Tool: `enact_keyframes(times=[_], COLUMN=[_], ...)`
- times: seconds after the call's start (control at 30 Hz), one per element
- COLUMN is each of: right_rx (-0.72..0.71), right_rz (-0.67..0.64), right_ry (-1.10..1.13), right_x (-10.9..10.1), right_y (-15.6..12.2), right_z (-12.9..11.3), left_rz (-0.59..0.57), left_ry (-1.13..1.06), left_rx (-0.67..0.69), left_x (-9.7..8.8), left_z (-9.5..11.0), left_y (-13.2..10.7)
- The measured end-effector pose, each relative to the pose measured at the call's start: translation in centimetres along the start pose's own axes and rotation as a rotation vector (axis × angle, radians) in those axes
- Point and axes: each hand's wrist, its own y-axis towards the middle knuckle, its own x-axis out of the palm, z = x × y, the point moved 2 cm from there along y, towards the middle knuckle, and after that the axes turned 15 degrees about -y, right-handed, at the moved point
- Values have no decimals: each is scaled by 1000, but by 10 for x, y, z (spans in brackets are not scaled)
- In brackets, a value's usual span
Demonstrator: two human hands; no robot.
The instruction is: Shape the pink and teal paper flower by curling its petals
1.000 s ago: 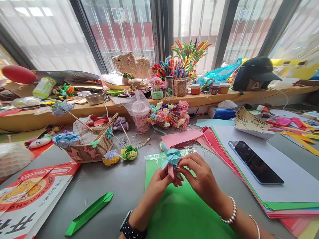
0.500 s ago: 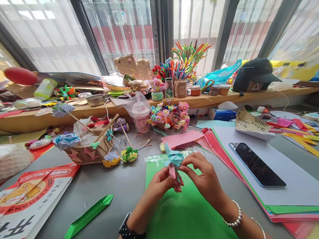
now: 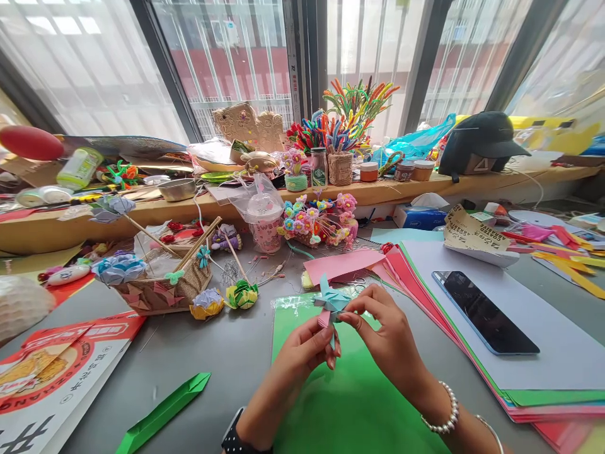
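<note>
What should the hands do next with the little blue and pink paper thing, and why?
Probably press the pink base flat: left hand and right hand both pinch the blue-and-pink folded paper piece there, blue points free on top, over the green sheet.

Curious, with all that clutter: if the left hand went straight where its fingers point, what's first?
The left hand would meet the folded paper flower it pinches; behind that, probably the pink sheet.

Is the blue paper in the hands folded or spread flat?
Folded: the blue paper shows pointed flaps, pinched between the left hand and right hand.
</note>
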Motion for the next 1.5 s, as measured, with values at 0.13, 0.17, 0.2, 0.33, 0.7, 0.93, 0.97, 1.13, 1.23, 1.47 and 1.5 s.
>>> enact_keyframes(times=[0.13, 0.17, 0.2, 0.33, 0.7, 0.93, 0.97, 1.13, 1.23, 1.47, 1.5], right_rx=[-17, -25, -35, -87, -70, -5, 8, -11, -45, -99, -103], right_rz=[-24, -39, -52, -69, -122, -125, -116, -75, -32, 44, 36], right_ry=[1, 6, 11, 9, 16, 49, 52, 65, 64, 71, 83], right_x=[-4, -5, -5, -5, -10, -9, -8, -3, -3, -7, -7], right_y=[3, 4, 4, 3, 7, 8, 7, 4, 1, -2, -2], right_z=[1, 1, 1, -1, 1, 4, 4, 2, -1, -6, -6], left_rz=[-3, -5, -8, -2, -5, 50, 66, 31, -20, -59, -50], left_ry=[5, 10, 12, -16, 96, 51, 24, -96, -112, -83, -83], left_rx=[-13, -12, -11, -15, 3, 37, 62, 99, 81, 95, 92], left_x=[1, 1, 1, 0, 2, 2, 1, 0, 0, 3, 3], left_z=[0, 0, -1, 0, 3, 2, 2, 3, 2, 1, 1], left_y=[-1, -1, -1, -1, -3, -3, -3, -3, -3, -6, -6])
